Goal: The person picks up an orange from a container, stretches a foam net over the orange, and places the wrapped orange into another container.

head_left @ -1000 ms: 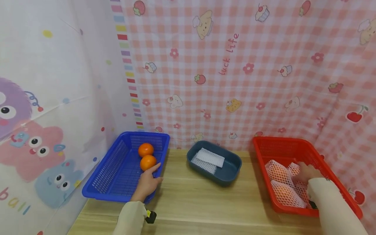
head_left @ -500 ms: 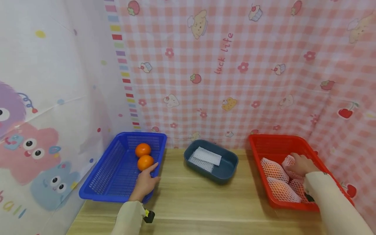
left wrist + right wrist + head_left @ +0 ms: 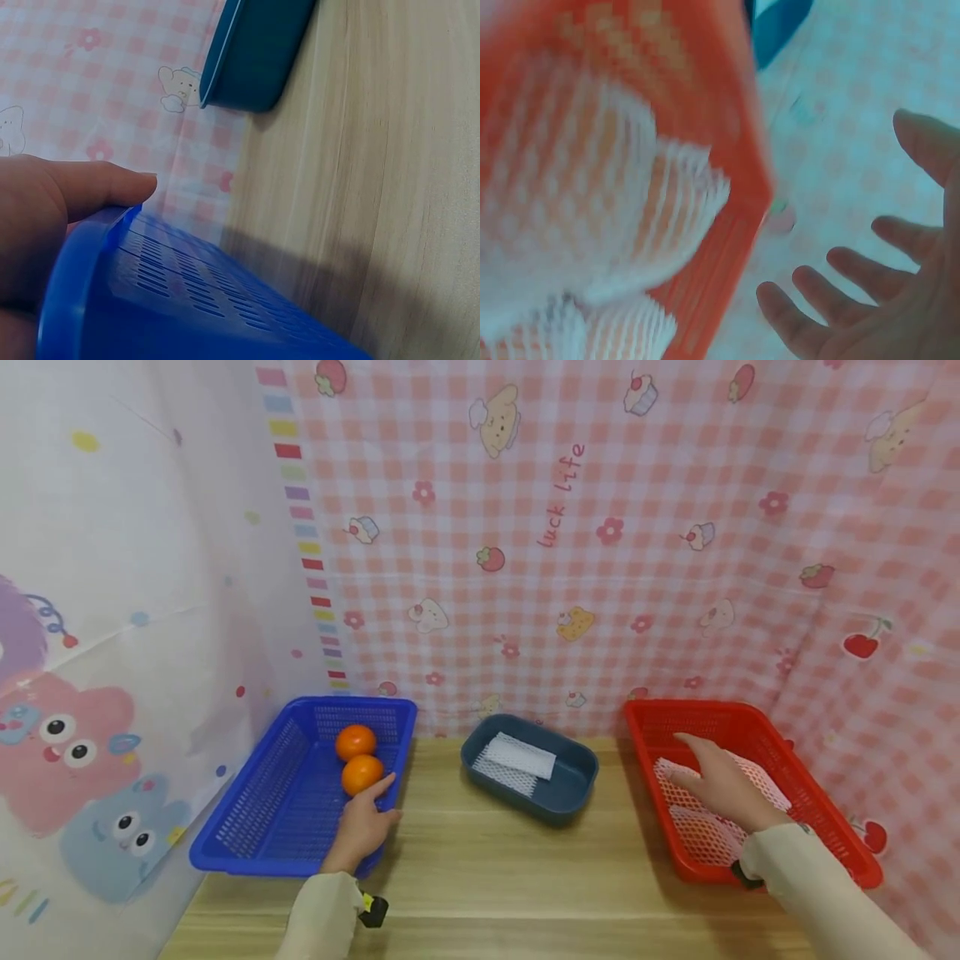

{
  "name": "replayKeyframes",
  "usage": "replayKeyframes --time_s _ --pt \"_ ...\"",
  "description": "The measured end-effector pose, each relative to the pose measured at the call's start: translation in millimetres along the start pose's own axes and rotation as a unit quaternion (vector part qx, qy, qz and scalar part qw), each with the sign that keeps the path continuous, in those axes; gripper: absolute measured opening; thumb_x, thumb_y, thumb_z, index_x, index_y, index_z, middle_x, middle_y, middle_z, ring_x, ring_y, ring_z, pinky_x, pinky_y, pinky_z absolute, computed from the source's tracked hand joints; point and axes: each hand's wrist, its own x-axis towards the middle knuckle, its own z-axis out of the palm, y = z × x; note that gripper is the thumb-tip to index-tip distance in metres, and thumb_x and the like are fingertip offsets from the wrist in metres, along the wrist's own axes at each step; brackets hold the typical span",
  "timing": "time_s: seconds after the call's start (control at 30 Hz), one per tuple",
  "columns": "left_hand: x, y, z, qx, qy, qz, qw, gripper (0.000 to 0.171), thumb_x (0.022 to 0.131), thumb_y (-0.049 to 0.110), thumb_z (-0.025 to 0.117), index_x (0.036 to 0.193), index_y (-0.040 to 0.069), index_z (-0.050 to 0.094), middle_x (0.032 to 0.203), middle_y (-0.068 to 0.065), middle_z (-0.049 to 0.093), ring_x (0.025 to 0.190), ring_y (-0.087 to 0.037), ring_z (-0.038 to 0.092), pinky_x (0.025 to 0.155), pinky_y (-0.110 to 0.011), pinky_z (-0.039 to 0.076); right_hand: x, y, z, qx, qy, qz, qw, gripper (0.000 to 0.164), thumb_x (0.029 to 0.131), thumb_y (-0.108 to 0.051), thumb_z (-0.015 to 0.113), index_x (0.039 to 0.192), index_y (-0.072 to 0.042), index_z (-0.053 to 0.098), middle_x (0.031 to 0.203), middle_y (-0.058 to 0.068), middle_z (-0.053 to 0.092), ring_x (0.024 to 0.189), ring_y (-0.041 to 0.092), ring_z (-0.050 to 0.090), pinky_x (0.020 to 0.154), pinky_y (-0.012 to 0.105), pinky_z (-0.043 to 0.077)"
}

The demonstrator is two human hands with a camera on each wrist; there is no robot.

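1. My left hand (image 3: pixel 362 827) rests over the near-right rim of the blue perforated plastic basket (image 3: pixel 255 866), index finger and thumb extended. I see nothing pinched; the remaining fingers are hidden.
2. My right hand (image 3: pixel 723 787) is spread with nothing in its fingers, above the red perforated plastic basket (image 3: pixel 817 810).
3. Under both baskets runs the pale wood-grained bench (image 3: pixel 480 868).
4. Inside the red basket I can make out at least three orange fruits in pale foam netting (image 3: pixel 705 835); my hand blocks an exact count.
5. In the blue basket, toward its far right, sit two bare, glossy orange fruits, one farther back (image 3: pixel 356 743) and one nearer (image 3: pixel 363 775), just beside my left hand.
6. Between the baskets, well apart from both hands, stands the dark teal oblong plastic tray (image 3: pixel 577 781), holding flattened white foam net sleeves (image 3: pixel 521 756).
7. My judgement on progress: the netted fruits count as done, while the two bare ones are left, their netting not yet on.
8. Behind everything hangs the pink-and-white checked cloth (image 3: pixel 450 568).
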Motion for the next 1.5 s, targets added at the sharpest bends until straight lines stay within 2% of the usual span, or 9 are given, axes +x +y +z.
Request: replayKeyframes --time_s 0.1,0.2,0.27,0.33,0.6,0.97,1.23,1.37,1.5 --pt "1.0 -0.4 -1.7 0.003 0.001 0.0 1.0 0.06 0.082 0.005 0.07 0.14 0.006 0.053 0.108 -0.021 0.065 0.066 -0.02 0.047 0.072 -0.041 0.044 -11 -14 13 0.012 0.021 -0.009 1.0 0.077 0.091 -0.039 0.067 0.143 0.008 0.034 0.142 0.031 0.039 0.128 0.051 0.035 0.1 0.067 0.029" --pt "0.2 -0.3 -3.1 0.003 0.001 0.0 1.0 0.059 0.082 0.004 0.07 0.139 0.005 0.053 0.111 -0.024 0.064 0.075 -0.028 0.056 0.078 -0.045 0.046 -20 -21 29 0.009 0.034 0.005 0.999 0.079 0.089 -0.042 0.069 0.143 0.006 0.037 0.141 0.029 0.042 0.128 0.048 0.039 0.101 0.064 0.031" --pt "-1.0 0.3 -3.7 0.006 0.002 -0.001 1.0 0.059 0.083 0.005 0.069 0.139 0.006 0.053 0.127 -0.026 0.058 0.096 -0.036 0.059 0.087 -0.052 0.045 -24 -23 40 0.002 0.043 0.013 0.999 0.077 0.088 -0.038 0.071 0.143 0.006 0.038 0.141 0.029 0.043 0.126 0.047 0.042 0.102 0.063 0.032" --pt "-1.6 0.5 -3.5 0.008 0.002 -0.001 1.0 0.059 0.083 0.005 0.069 0.139 0.005 0.053 0.134 -0.027 0.053 0.113 -0.041 0.054 0.094 -0.058 0.041 -28 -23 49 -0.009 0.051 0.021 0.998 0.076 0.087 -0.033 0.072 0.142 0.007 0.039 0.139 0.03 0.044 0.124 0.047 0.044 0.101 0.062 0.033" --pt "-2.3 1.9 -1.2 0.008 -0.003 -0.004 1.0 0.059 0.083 0.005 0.069 0.14 0.006 0.053 0.134 -0.026 0.053 0.113 -0.041 0.054 0.095 -0.06 0.039 -34 -19 75 -0.047 0.063 0.066 0.995 0.065 0.086 -0.022 0.074 0.133 0.013 0.046 0.118 0.031 0.058 0.1 0.042 0.058 0.086 0.06 0.046" --pt "-1.5 2.9 -1.8 0.006 -0.002 -0.003 1.0 0.059 0.083 0.004 0.069 0.14 0.005 0.052 0.132 -0.026 0.054 0.099 -0.035 0.057 0.091 -0.056 0.043 -33 -17 81 -0.065 0.058 0.099 0.991 0.06 0.086 -0.017 0.073 0.134 0.009 0.048 0.121 0.031 0.057 0.1 0.044 0.059 0.087 0.063 0.044" --pt "1.5 7.0 -4.9 0.008 -0.024 0.014 0.9996 0.059 0.084 0.006 0.069 0.14 0.002 0.05 0.133 -0.028 0.053 0.118 -0.044 0.051 0.095 -0.058 0.041 -34 -14 83 -0.068 0.071 0.095 0.991 0.055 0.086 -0.014 0.071 0.132 0.009 0.051 0.12 0.032 0.058 0.101 0.046 0.059 0.086 0.063 0.045" --pt "4.0 12.2 -15.2 0.018 -0.035 0.013 0.9991 0.055 0.086 0.012 0.068 0.138 0.002 0.052 0.131 -0.027 0.055 0.12 -0.044 0.051 0.095 -0.058 0.041 -35 -14 84 -0.066 0.068 0.087 0.992 0.055 0.087 -0.013 0.071 0.133 0.009 0.05 0.123 0.032 0.057 0.105 0.047 0.058 0.088 0.063 0.043" --pt "15.6 18.0 -33.3 0.045 -0.004 0.029 0.9985 0.049 0.084 0.013 0.067 0.132 0.003 0.058 0.124 -0.024 0.061 0.108 -0.041 0.059 0.087 -0.054 0.047 -35 -15 85 -0.067 0.076 0.081 0.992 0.053 0.086 -0.012 0.07 0.131 0.01 0.051 0.121 0.032 0.058 0.106 0.047 0.057 0.088 0.062 0.044"
